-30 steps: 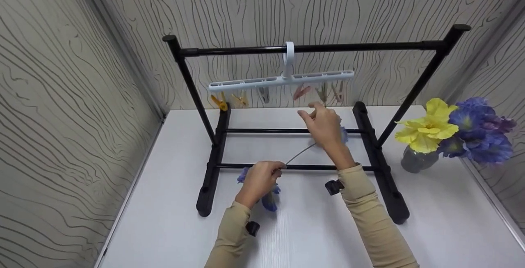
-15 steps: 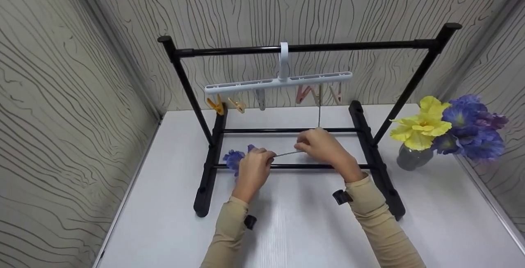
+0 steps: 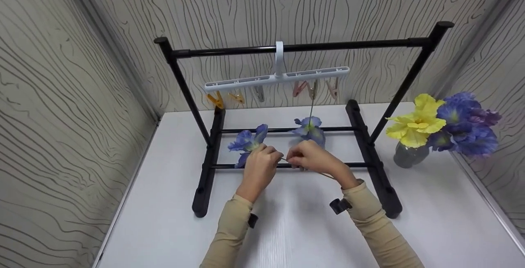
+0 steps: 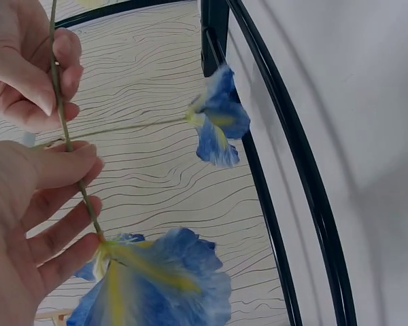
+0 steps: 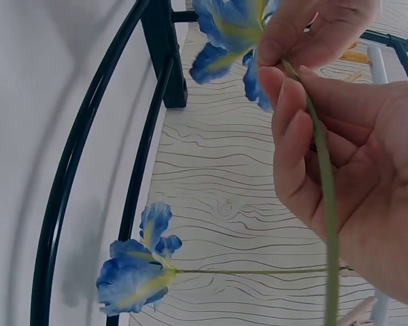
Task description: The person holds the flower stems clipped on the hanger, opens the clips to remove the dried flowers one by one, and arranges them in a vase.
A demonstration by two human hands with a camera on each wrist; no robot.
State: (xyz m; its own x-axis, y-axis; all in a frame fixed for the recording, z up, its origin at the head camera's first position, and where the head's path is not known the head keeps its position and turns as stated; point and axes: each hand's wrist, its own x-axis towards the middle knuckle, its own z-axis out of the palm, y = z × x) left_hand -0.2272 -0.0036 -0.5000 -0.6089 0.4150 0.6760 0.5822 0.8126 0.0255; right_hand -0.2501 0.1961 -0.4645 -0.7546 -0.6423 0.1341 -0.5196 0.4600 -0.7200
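A blue artificial iris [image 3: 243,141] lies behind my left hand [image 3: 261,168], which pinches its green stem close to the bloom. My right hand [image 3: 315,159] grips the same stem farther along, its fingers curled, and the loose end runs back past the wrist. In the left wrist view the iris bloom [image 4: 166,278] points downward under the fingers. A second blue iris [image 3: 311,131] hangs bloom down just beyond my right hand. Its stem rises to a clothespin [image 3: 313,89] on the pale blue hanger [image 3: 242,82].
The hanger hooks over the top bar [image 3: 352,46] of a black rack. Its other clothespins include a yellow one [image 3: 215,100] at the left end and a pink one [image 3: 299,89]. To the right, a grey glass vase [image 3: 408,156] holds yellow and blue-purple flowers.
My right hand has come down from near the clothespins to the stem beside my left hand. The held iris bloom has swung from below my left hand to above it. The hanging iris is now uncovered.
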